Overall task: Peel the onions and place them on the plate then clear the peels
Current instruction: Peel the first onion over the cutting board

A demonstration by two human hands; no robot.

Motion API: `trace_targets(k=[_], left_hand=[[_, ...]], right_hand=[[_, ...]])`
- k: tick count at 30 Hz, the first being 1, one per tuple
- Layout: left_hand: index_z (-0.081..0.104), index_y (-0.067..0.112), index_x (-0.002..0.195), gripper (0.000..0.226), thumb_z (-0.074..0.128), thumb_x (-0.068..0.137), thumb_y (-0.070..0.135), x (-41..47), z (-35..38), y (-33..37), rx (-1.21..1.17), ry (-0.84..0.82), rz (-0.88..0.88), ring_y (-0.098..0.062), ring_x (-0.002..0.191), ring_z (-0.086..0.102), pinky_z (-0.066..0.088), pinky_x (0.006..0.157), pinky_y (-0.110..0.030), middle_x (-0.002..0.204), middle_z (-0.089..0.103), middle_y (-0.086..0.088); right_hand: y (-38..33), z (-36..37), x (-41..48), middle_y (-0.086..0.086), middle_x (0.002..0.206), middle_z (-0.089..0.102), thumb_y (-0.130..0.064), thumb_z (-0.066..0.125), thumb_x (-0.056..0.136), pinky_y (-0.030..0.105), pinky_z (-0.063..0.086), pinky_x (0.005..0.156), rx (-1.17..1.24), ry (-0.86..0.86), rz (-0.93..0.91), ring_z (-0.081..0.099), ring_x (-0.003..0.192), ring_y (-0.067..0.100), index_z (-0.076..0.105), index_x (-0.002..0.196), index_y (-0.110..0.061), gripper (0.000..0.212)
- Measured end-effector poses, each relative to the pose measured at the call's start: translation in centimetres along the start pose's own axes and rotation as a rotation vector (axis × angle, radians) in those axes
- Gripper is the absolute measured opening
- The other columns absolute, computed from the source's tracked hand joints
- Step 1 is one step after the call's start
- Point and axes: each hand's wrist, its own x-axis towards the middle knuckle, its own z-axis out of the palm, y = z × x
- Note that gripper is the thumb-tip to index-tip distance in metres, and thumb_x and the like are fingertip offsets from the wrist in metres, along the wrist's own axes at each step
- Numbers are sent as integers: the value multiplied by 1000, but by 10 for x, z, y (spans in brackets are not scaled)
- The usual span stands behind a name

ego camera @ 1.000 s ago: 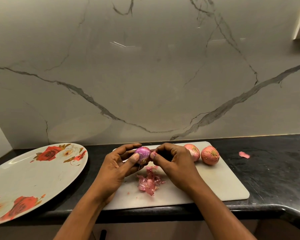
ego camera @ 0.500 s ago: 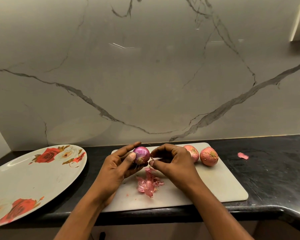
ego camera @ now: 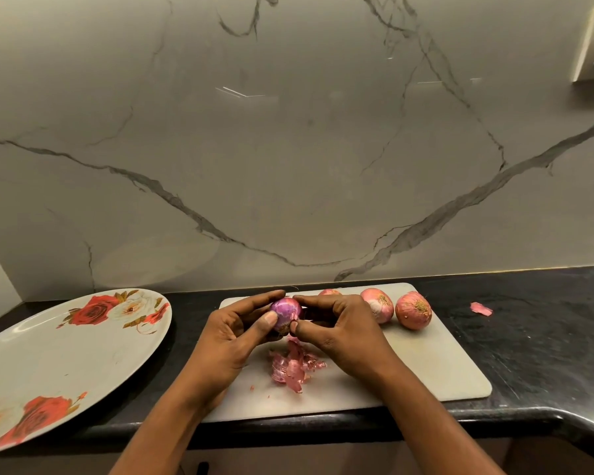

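Note:
My left hand (ego camera: 232, 332) holds a shiny purple onion (ego camera: 285, 311), mostly bare of skin, above the white cutting board (ego camera: 436, 368). My right hand (ego camera: 340, 329) touches the same onion from the right, its thumb and fingers pinching at the onion's lower edge. A heap of pink peels (ego camera: 294, 366) lies on the board under my hands. Two unpeeled onions (ego camera: 378, 304) (ego camera: 413, 310) rest at the board's far right, and a third onion (ego camera: 329, 292) peeks out behind my right hand. The large rose-patterned plate (ego camera: 66, 358) sits at the left with no onion on it.
A stray bit of peel (ego camera: 481, 308) lies on the black counter (ego camera: 546, 337) right of the board. The marble wall rises right behind the board. The counter's front edge curves away at the lower right.
My right hand drew a little away from the onion half a second ago and has now come back against it, fingers closing on its lower edge. The onion has turned slightly in my left hand.

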Motion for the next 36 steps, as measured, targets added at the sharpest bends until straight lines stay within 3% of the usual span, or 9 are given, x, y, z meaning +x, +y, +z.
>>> trace_targets(k=[8, 14, 19, 28, 33, 36], left_hand=[[69, 20, 137, 41, 66, 97, 19, 1, -1, -2, -71, 41, -30, -30, 119, 73, 57, 105, -49, 130, 74, -8], [70, 22, 133, 41, 68, 92, 20, 1, 2, -1, -68, 68, -10, -29, 111, 76, 62, 95, -37, 123, 77, -5], [70, 21, 133, 42, 70, 92, 17, 1, 1, -1, -61, 58, -8, -29, 114, 75, 61, 99, -42, 125, 76, -6], [71, 19, 130, 44, 72, 87, 20, 1, 2, 0, -89, 57, 0, -31, 111, 76, 63, 93, -38, 123, 77, -7], [70, 20, 132, 43, 73, 89, 18, 2, 0, -2, -96, 56, -4, -33, 114, 75, 60, 100, -45, 127, 75, -8], [69, 20, 133, 42, 72, 92, 13, 2, 0, -3, -99, 55, -3, -32, 117, 73, 58, 102, -47, 130, 74, -8]], right_hand=[[3, 0, 3, -8, 103, 82, -1, 70, 94, 32, 64, 88, -11, 49, -25, 78, 99, 10, 80, 119, -21, 33], [7, 1, 4, 3, 106, 81, -3, 65, 99, 36, 66, 85, 43, 126, 34, 80, 91, 14, 74, 129, -16, 34], [5, 2, 3, -5, 106, 81, -33, 86, 87, 36, 66, 84, 25, 92, 1, 79, 98, 12, 78, 120, -25, 35], [6, 0, 4, -3, 97, 82, -7, 78, 92, 37, 66, 85, -25, 110, -15, 80, 92, 13, 81, 110, -21, 23], [5, 0, 3, 0, 91, 82, -14, 78, 94, 42, 67, 83, -4, 157, 12, 80, 85, 15, 81, 106, -17, 13], [3, 0, 1, -3, 88, 81, -26, 83, 91, 39, 67, 80, -44, 130, -14, 79, 84, 15, 81, 98, -21, 9]])
